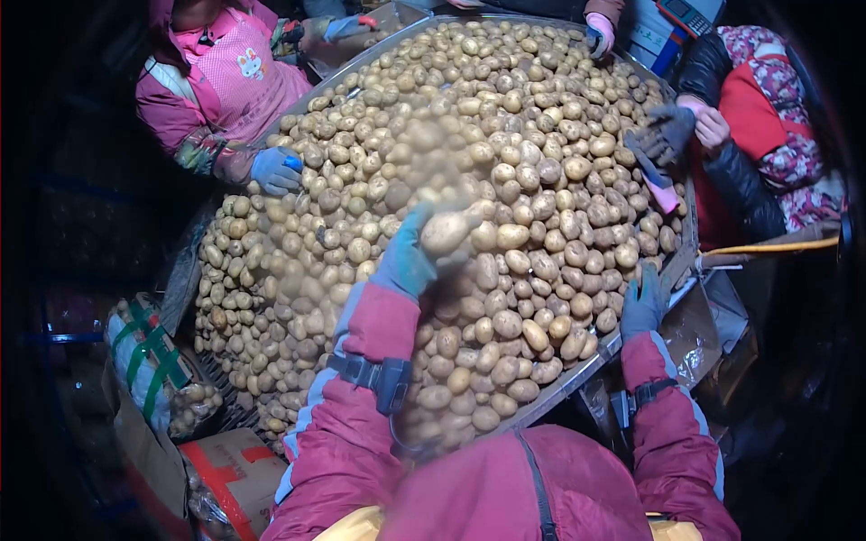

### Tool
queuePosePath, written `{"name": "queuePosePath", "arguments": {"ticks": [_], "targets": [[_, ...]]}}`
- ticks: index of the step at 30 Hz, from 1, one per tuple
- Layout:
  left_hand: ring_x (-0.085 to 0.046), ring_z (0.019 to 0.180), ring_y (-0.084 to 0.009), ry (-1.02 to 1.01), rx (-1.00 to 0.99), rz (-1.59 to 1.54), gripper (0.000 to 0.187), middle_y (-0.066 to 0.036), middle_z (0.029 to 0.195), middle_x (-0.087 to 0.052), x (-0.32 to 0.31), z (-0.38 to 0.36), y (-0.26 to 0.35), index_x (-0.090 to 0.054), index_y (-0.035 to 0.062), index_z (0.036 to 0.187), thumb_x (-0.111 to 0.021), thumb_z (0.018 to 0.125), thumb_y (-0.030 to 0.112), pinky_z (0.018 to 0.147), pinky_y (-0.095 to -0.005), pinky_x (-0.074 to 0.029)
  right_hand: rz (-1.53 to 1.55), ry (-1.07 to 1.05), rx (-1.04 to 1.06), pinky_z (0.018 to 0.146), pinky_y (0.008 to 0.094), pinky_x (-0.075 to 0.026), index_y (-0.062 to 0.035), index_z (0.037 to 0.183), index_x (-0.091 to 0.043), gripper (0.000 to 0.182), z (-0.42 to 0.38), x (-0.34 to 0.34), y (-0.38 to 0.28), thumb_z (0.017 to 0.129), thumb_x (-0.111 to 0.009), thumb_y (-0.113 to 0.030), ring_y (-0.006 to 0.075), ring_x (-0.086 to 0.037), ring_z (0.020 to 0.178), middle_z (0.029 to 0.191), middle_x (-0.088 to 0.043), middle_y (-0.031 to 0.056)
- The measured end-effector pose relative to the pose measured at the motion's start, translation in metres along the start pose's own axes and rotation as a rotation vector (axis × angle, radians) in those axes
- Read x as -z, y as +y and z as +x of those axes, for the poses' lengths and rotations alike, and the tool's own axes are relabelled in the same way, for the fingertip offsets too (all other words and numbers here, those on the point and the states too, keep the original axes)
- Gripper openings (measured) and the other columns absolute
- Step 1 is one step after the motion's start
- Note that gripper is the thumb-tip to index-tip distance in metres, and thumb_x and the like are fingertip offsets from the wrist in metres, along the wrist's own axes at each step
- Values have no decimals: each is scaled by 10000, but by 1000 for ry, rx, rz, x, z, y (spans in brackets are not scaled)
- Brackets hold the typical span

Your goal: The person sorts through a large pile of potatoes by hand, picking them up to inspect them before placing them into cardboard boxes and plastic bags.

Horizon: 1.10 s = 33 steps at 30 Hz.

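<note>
My left hand (pixel 406 260), in a blue-green glove, is raised over the pile. It is closed round a pale, elongated potato (pixel 446 233); part of the fingers is hidden behind it. Beneath and around lies a broad heap of potatoes (pixel 532 216) in varied sizes, some with darker skins. At the table's right front edge, my right hand (pixel 642 305) wears a similar glove. Its fingers are stretched out beside the rim (pixel 591 365) and the nearest potatoes, with nothing seen in them.
Other people stand round the table; a blue-gloved hand (pixel 277 170) touches the pile at left. Dark gloves (pixel 663 135) are at a co-worker's hands on the right. A red-taped carton (pixel 236 478) and a bag (pixel 149 356) stand at lower left. A yellow cord (pixel 776 246) runs at right.
</note>
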State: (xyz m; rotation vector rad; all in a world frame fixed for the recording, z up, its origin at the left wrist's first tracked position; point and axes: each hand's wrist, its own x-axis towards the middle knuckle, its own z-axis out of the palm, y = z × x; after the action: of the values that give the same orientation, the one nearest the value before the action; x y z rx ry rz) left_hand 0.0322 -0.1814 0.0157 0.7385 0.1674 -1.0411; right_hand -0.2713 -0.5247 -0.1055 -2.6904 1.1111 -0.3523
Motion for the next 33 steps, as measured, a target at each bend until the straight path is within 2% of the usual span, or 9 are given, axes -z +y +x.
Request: {"name": "queuePosePath", "arguments": {"ticks": [5, 6, 9, 12, 16, 20, 21, 29, 33], "targets": [[-569, 1024, -152, -93, -141, 166, 618, -111, 1288, -599, -20, -49, -48, -523, 24, 1401, -673, 942, 409, 800, -304, -459, -36, -1, -72, 1169, 529, -298, -187, 1421, -559, 511, -1, -4, -1, 925, -639, -284, 386, -344, 1447, 1500, -508, 43], [-578, 941, -153, -49, -121, 89, 539, -124, 1292, -606, 5, -47, -63, -561, 6, 1340, -642, 965, 385, 743, -295, -465, -34, 154, 39, 1116, 486, -370, -124, 1382, -583, 487, -3, -10, 2, 917, -632, -260, 361, -530, 1273, 1372, -596, 140], [-633, 832, -167, 117, -83, 205, 406, -133, 1136, -673, -25, -89, -80, -617, -4, 1242, -566, 1005, 321, 598, -265, -487, 65, 143, -35, 1025, 510, -448, -146, 1402, -562, 574, -2, -16, 8, 858, -704, -264, 419, -561, 1190, 1357, -582, 193], [-645, 754, -153, 250, 10, 376, 336, -130, 973, -692, -55, -112, -105, -640, -13, 1196, -525, 1023, 251, 493, -217, -455, -14, 107, -49, 1181, 486, -279, -176, 1334, -641, 518, -3, -12, 10, 888, -627, -439, 366, -345, 1440, 1470, -518, 141], [-673, 998, -221, 27, -21, 597, 355, -149, 1180, -678, -47, -113, -147, -600, 11, 1315, -479, 1046, 208, 718, -327, -581, 742, -88, -157, 970, 371, -501, -99, 1206, -722, 372, -2, 44, 39, 941, -660, -354, 301, -655, 1103, 1198, -701, 150], [-670, 1041, -243, -7, 203, 410, 380, -121, 1202, -670, -74, -93, -176, -568, 37, 1384, -485, 1023, 123, 831, -359, -585, 1208, 80, -403, 743, 297, -531, -60, 1166, -728, 315, -48, 81, 98, 996, -630, -307, 140, -680, 852, 1121, -741, 85], [-680, 1022, -231, -70, 59, 726, 382, -109, 1207, -671, -93, -94, -190, -568, 42, 1387, -488, 1018, 102, 836, -364, -585, 1221, 73, -483, 715, 282, -529, -59, 1172, -724, 323, -63, 100, 108, 1002, -619, -313, 137, -682, 825, 1118, -743, 86], [-485, 1349, -235, -413, 191, 810, 668, -155, 1528, -438, -179, -53, -270, -377, -26, 1520, -636, 967, 245, 1120, -332, -392, 1256, 21, -737, 497, 254, -505, -22, 1186, -699, 438, -121, 170, 141, 1040, -523, -396, 151, -631, 529, 1064, -754, 119], [-524, 1282, -196, -288, 144, 809, 565, -117, 1436, -541, -162, -60, -248, -466, -5, 1476, -612, 978, 218, 1081, -325, -420, 1282, -118, -716, 477, 255, -484, -5, 1169, -694, 451, -115, 165, 109, 1042, -528, -405, 140, -622, 514, 1024, -753, 146]]}}
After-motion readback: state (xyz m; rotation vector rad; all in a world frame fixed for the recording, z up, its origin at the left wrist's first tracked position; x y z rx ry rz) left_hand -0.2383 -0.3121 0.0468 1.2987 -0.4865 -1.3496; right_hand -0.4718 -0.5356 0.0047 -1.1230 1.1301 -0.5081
